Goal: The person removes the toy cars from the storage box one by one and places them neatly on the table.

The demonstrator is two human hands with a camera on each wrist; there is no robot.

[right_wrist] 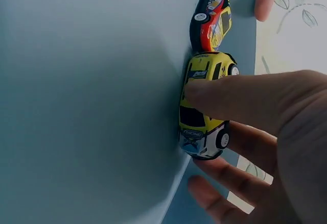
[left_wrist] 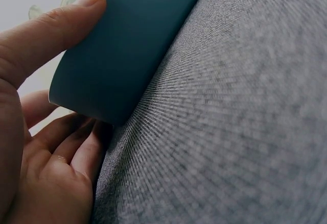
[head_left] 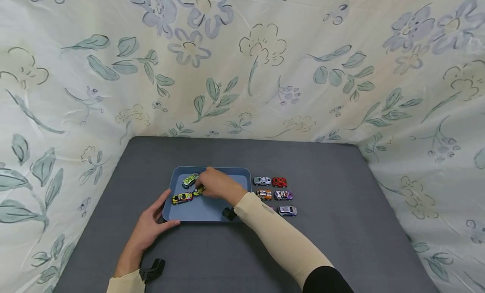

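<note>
My left hand [head_left: 147, 230] grips the front left corner of a blue tray [head_left: 216, 212]. In the left wrist view its thumb [left_wrist: 61, 30] lies against the tray's wall, the other fingers around the corner. My right hand [head_left: 220, 184] reaches into the tray and pinches a yellow toy car [right_wrist: 203, 124], thumb across its side. The car's nose end is right at a red-and-yellow toy car [right_wrist: 210, 25]. A green toy car [head_left: 189, 181] sits behind them in the tray. In the head view, the fingers partly cover the yellow car.
Right of the tray, toy cars stand in rows: a silver one [head_left: 262, 181], a red one [head_left: 279, 182], an orange one [head_left: 264, 195], a purple one [head_left: 283, 195] and a grey one [head_left: 287, 211]. My right sleeve [head_left: 280, 234] hides part of the front row. Floral cloth [head_left: 257, 82] surrounds the grey table [head_left: 333, 242].
</note>
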